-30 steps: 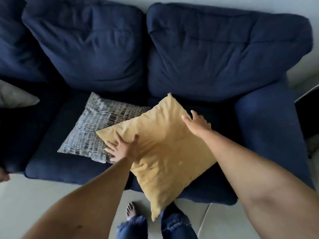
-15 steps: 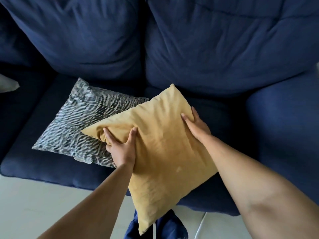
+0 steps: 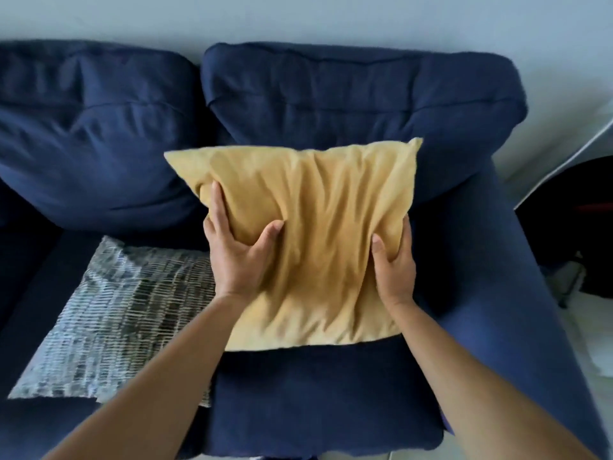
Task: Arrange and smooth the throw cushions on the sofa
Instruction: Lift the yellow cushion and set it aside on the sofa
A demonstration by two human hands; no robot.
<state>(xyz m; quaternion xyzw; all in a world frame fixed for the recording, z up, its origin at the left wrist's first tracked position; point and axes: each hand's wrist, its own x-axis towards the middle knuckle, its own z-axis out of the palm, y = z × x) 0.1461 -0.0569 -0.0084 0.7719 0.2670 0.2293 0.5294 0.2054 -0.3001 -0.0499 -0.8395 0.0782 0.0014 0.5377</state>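
The yellow cushion (image 3: 318,240) was gripped at both side edges by the left hand (image 3: 238,250) and right hand (image 3: 394,263), thumbs pressed into its front, against the sofa's (image 3: 331,393) right back cushion (image 3: 358,94).

I see the yellow cushion (image 3: 318,240) upright at centre against the navy sofa (image 3: 331,393) backrest. My left hand (image 3: 237,250) grips its nine o'clock edge, my right hand (image 3: 394,263) its four o'clock edge. The grey patterned cushion (image 3: 112,323) lies flat at eight o'clock, its edge beneath my left forearm.
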